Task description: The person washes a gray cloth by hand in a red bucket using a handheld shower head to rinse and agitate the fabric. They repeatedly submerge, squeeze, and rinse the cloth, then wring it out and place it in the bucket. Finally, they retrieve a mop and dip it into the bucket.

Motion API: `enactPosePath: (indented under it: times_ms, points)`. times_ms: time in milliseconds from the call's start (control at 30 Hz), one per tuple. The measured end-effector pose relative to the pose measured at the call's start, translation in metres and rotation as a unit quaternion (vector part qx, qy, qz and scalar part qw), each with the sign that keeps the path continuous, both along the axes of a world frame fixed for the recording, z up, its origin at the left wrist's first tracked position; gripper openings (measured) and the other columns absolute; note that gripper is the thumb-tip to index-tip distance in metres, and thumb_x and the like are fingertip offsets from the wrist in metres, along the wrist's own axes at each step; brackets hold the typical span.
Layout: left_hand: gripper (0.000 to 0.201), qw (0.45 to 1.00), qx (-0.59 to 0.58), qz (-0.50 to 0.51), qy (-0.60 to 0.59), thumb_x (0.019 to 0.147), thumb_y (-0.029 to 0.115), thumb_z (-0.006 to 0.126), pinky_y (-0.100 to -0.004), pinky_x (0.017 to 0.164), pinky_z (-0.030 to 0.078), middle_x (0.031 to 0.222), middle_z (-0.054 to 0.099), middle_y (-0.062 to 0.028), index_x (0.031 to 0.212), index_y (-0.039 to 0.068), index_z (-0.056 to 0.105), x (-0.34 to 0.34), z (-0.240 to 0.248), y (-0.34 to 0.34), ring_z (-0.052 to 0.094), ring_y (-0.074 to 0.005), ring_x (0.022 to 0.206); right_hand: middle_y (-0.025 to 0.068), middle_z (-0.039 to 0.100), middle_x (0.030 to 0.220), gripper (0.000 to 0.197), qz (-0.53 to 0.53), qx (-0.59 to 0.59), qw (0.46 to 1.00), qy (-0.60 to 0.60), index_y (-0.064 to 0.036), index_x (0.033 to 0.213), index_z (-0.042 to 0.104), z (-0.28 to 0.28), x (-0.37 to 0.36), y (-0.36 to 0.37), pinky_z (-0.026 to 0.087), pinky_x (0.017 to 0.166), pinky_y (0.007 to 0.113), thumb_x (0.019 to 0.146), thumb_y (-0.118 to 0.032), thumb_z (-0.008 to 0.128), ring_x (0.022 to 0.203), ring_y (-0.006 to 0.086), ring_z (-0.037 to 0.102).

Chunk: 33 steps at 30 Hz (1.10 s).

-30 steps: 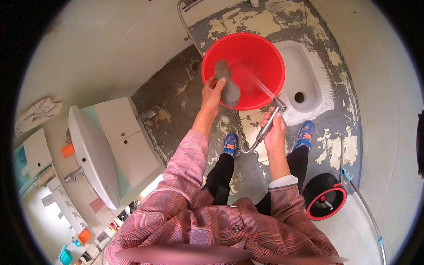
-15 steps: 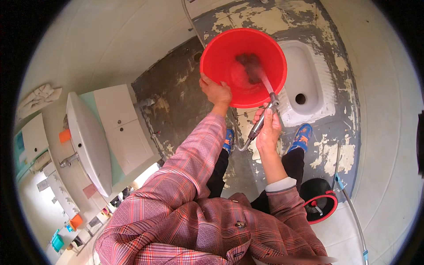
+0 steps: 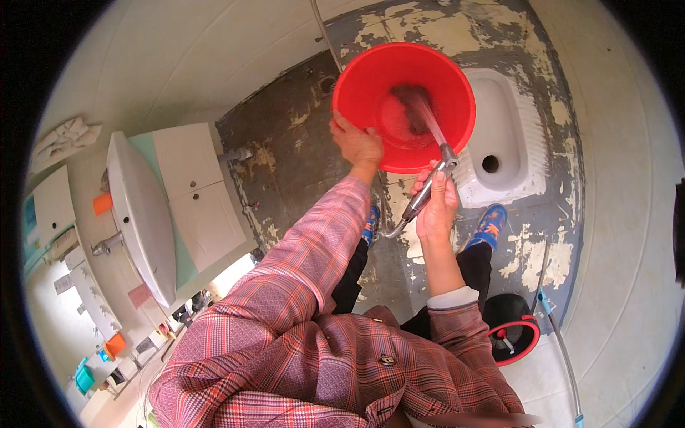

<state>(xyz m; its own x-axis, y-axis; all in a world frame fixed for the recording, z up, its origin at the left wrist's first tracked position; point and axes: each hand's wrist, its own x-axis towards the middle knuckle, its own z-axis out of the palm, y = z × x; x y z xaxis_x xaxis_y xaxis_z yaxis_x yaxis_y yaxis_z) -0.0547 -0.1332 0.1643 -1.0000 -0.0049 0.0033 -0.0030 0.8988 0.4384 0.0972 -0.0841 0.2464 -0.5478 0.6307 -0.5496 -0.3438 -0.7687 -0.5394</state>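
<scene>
My left hand (image 3: 359, 145) grips the near left rim of a red plastic basin (image 3: 362, 82), which is tilted with its mouth facing me. In my right hand (image 3: 437, 210) is a metal spray nozzle (image 3: 427, 191), its hose (image 3: 394, 230) curving away below the hand. The nozzle's head sits over the basin's near right rim. A stream of water (image 3: 430, 123) shoots from it into the basin. Where the water lands there is a dark patch (image 3: 408, 100); I cannot tell what it is. Water with some froth lies at the bottom.
A white squat toilet (image 3: 534, 153) is set in the peeling floor right of the basin. By my right leg stands a black bucket (image 3: 508, 307) with a red rim, a blue-jointed pole (image 3: 564, 342) beside it. A sink (image 3: 146, 214) with a cabinet (image 3: 203, 207) is at left.
The whole view has shifted slightly, moving basin and toilet a little rightward together. The stream now reaches farther into the basin as a thinner jet. Both hands keep their holds.
</scene>
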Motion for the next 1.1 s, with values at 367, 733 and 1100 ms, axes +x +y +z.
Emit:
enactPosePath:
  times_ms: [367,733,1100]
  points:
    - [0.083,1.0,-0.013,-0.005,-0.002,0.067,0.012,0.062,-0.0417,0.098,0.031,0.132,0.025,-0.0216,0.135,0.006,0.015,0.0,0.002,0.0,0.03,-0.0379,0.119,0.0042,0.054,0.074,0.033,0.003,-0.005,1.0,-0.022,-0.0033,0.102,0.051,-0.005,0.001,-0.007,0.044,0.055,0.024,0.084,-0.03,0.058,0.062,0.0109,0.051]
    - [0.083,1.0,-0.006,-0.001,-0.006,0.067,0.012,0.062,-0.0432,0.099,0.03,0.132,0.025,-0.0234,0.135,0.006,0.014,0.001,0.003,0.001,0.028,-0.0388,0.121,0.0038,0.054,0.073,0.029,0.016,-0.028,0.998,-0.059,-0.0043,0.101,0.053,-0.007,0.008,-0.011,0.044,0.053,0.023,0.085,-0.028,0.057,0.06,0.01,0.05]
    - [0.082,1.0,-0.009,-0.009,0.013,0.066,0.012,0.062,-0.0438,0.097,0.031,0.13,0.026,-0.0235,0.134,0.005,0.016,0.001,0.001,0.0,0.03,-0.0394,0.119,0.0053,0.054,0.077,0.03,0.003,-0.028,0.999,0.032,-0.0031,0.106,0.049,0.004,0.005,-0.004,0.045,0.058,0.025,0.088,-0.026,0.053,0.066,0.0118,0.051]
